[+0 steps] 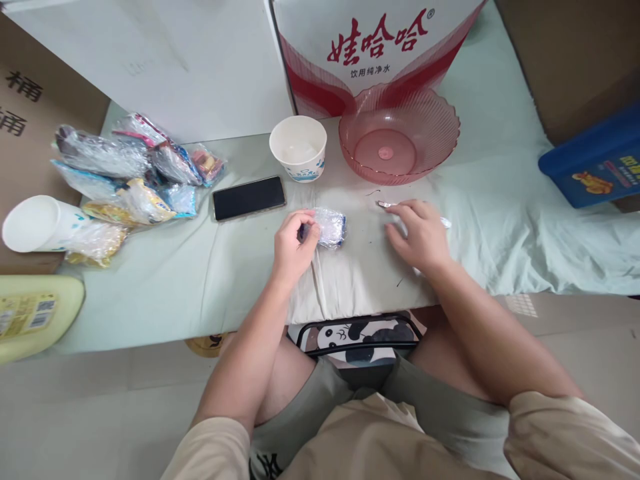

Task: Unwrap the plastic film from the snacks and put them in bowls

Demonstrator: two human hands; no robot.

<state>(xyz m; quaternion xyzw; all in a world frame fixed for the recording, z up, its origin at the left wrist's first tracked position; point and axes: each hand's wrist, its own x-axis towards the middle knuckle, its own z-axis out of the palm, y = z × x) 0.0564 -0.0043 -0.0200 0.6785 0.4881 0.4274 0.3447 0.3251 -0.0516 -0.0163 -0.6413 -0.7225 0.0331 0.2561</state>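
Note:
My left hand (pixel 295 245) pinches the left side of a small packet (pixel 331 228) in clear, crinkled plastic wrap with a blue edge. The packet is low over the cloth in front of me. My right hand (pixel 420 235) is to the right of it, palm down, its fingertips closed on a small silver-tipped object (pixel 384 204). I cannot make out what kind of object this is, as the hand hides most of it. Something white (pixel 445 223) shows from behind the right hand. A few dark thread-like scraps lie on the cloth near the right hand.
Behind the hands stand a white paper cup (pixel 299 150) and a ribbed pink bowl (pixel 400 137). A phone (pixel 250 199) lies left, beside several wrapped packets (pixel 110 157) and a tipped paper cup (pixel 40 225). Boxes (pixel 380 53) line the back; a blue container (pixel 595 160) is right.

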